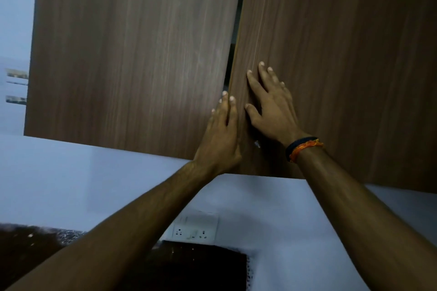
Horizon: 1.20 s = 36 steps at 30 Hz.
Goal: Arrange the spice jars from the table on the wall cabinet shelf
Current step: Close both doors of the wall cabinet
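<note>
Fingers of both hands lie straight and lightly spread, flat on the wall cabinet's wooden doors in the head view. Left hand (222, 134) presses the left door (132, 54) right at its inner edge, near its lower corner; right hand (269, 106) rests on the right door (343, 66) just beside the centre gap (233, 59), a thread band (305, 147) on its wrist. That gap stands slightly ajar, dark inside; the shelf behind it is hidden, and no spice jars show anywhere. Below the cabinet are a socket plate (195, 228) on the wall and a dark counter (184, 264). Whether the doors are being opened or shut cannot be told. Either way, I judge it best to work near the gap edges, move both doors evenly, and keep fingertips out of the gap.
</note>
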{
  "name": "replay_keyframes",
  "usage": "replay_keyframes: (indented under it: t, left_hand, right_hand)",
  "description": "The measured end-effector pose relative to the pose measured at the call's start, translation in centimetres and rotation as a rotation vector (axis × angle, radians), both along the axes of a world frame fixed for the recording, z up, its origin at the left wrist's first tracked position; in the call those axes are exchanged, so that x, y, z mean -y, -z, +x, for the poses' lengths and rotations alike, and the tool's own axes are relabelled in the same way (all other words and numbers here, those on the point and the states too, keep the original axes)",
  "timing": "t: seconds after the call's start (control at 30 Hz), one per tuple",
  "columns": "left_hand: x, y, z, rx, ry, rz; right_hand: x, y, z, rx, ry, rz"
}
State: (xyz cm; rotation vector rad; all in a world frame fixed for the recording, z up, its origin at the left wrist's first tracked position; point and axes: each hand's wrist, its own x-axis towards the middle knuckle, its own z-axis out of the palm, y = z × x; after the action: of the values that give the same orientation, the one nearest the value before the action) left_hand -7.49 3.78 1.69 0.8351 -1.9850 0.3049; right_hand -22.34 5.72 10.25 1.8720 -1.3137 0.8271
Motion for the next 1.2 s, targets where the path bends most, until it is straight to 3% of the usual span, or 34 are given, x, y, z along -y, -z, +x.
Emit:
replay_keyframes:
  t: [0.27,0.8,1.2]
  left_hand:
    - [4.6,1.4,1.2,0.382,-0.302,-0.15]
    - [7.3,1.7,1.3,0.406,-0.372,-0.223]
    - [5.4,-0.2,3.1,0.546,-0.373,-0.12]
  right_hand:
    - [4.5,2.3,-0.4,-0.053,0.116,0.049]
    - [7.2,3.5,-0.2,-0.066,0.17,-0.026]
    - [4.1,2.8,0.9,-0.009,0.167,0.151]
